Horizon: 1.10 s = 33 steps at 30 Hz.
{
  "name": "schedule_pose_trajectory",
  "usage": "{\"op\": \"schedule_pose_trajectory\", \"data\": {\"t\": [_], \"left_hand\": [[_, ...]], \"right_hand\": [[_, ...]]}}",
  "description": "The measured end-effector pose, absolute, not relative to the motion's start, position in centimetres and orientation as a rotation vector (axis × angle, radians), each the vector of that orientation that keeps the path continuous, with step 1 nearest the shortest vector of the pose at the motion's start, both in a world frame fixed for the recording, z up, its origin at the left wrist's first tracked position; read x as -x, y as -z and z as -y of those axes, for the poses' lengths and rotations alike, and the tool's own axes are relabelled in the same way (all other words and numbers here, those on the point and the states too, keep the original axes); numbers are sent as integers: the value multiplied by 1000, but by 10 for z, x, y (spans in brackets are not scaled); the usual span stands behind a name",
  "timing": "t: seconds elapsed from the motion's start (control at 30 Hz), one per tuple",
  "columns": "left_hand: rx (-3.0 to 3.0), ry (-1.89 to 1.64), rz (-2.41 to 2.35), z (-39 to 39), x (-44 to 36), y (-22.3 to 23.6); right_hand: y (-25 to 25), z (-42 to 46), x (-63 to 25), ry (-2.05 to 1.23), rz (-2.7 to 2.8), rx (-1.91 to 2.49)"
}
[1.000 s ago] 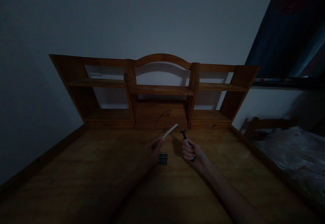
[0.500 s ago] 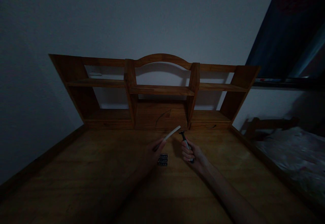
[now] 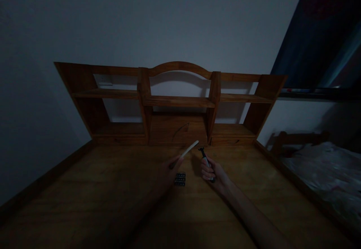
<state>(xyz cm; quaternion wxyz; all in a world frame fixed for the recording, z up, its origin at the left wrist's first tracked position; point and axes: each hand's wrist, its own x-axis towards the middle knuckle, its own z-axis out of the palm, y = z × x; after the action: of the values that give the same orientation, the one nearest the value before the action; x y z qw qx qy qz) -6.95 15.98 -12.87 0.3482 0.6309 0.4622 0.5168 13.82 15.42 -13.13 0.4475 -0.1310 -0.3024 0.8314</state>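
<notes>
My left hand [image 3: 170,166] is closed around the lower end of a slim, pale, slightly curved stick [image 3: 189,149], whose kind I cannot make out. The stick slants up and to the right. In my closed right hand [image 3: 211,169] is a razor [image 3: 207,161] with a grey and black handle, its small black T-shaped head pointing up. A short gap separates the razor's head from the stick's tip. Below and between the hands, a small dark tray [image 3: 180,179] with rows of pale spots lies on the wooden desk [image 3: 186,215], its left edge close to my left hand.
A wooden shelf unit [image 3: 179,101] with several compartments stands along the back of the desk, against a pale wall [image 3: 175,23]. Raised wooden edges [image 3: 304,185] run down the desk's sides. At right are crumpled plastic sheeting [image 3: 324,166] and a dark window [image 3: 318,42]. The light is dim.
The view has shifted very slightly. Both hands keep their grips, with the stick and the razor in nearly the same places.
</notes>
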Motion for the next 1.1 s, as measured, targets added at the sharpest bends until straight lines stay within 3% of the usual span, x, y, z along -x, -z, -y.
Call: {"op": "schedule_pose_trajectory", "data": {"t": [1.1], "left_hand": [[-1722,-1264,-1198,-163,69,136]], "right_hand": [[119,-142,-131,-2067,778,365]]}}
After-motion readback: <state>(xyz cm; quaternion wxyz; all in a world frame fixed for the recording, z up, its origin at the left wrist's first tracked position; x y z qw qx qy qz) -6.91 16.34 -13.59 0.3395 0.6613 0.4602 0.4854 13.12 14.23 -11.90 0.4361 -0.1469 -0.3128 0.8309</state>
